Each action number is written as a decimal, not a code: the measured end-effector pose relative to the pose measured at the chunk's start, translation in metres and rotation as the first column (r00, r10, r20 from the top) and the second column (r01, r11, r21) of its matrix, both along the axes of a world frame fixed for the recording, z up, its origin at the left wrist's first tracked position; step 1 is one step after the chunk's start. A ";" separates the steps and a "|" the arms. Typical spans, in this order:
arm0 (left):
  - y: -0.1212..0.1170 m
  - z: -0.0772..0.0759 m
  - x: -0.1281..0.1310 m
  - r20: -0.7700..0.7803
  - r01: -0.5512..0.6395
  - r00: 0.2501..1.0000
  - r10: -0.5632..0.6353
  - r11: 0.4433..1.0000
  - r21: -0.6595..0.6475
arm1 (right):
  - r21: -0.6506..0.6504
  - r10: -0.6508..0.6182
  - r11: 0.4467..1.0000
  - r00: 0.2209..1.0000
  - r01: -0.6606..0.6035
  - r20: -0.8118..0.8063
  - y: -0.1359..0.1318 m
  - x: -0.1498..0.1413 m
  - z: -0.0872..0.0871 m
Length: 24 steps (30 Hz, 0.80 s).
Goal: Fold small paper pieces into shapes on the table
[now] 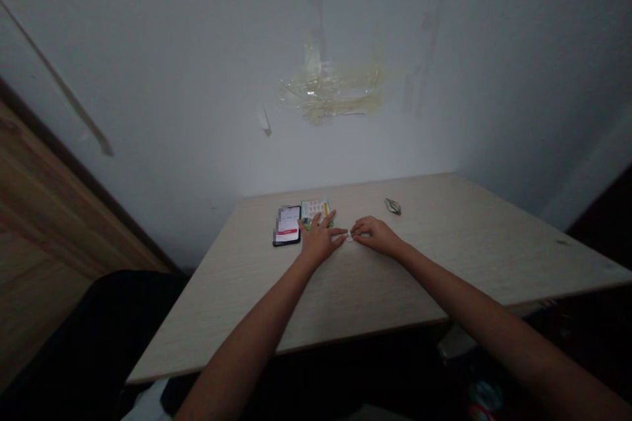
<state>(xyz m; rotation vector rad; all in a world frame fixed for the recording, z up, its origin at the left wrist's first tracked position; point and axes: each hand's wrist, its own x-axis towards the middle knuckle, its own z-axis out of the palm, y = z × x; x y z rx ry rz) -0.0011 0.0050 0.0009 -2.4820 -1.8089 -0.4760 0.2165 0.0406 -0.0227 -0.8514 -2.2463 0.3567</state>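
A small white piece [349,235], too tiny to make out its kind, is between my two hands at the middle of the table. My right hand [376,235] has its fingers drawn together, pinching the piece from the right. From the left, the thumb and index finger of my left hand [318,240] close in on its other edge. The remaining left fingers are spread out over a printed packet [316,207] in white and green, partly covering it. A phone [288,225] with a lit screen lies just left of that hand.
A small crumpled wrapper [393,206] lies beyond my right hand on the pale wooden table [237,296]. The wall [207,79], with old clear tape on it, rises behind the table. Dark chair-like shape [118,316] at the left; wooden panel [44,210] beyond.
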 end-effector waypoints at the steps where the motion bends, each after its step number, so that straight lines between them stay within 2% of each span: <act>1: 0.000 0.000 0.000 -0.009 0.002 1.000 -0.002 1.000 0.010 | -0.002 -0.001 1.000 1.000 0.001 0.001 0.000 0.000 0.000; 9: 0.000 -0.002 0.002 -0.035 0.023 0.999 -0.021 0.998 0.058 | -0.023 -0.008 1.000 1.000 0.008 -0.002 0.001 0.000 -0.001; 17: 0.001 -0.001 0.004 0.037 -0.013 0.999 0.014 1.000 -0.023 | -0.056 -0.003 0.998 1.000 0.001 -0.022 0.003 0.002 -0.001; 24: 0.000 -0.007 0.005 0.071 -0.010 0.997 0.007 0.999 0.051 | -0.082 -0.010 0.997 0.998 0.004 -0.066 0.005 0.001 -0.005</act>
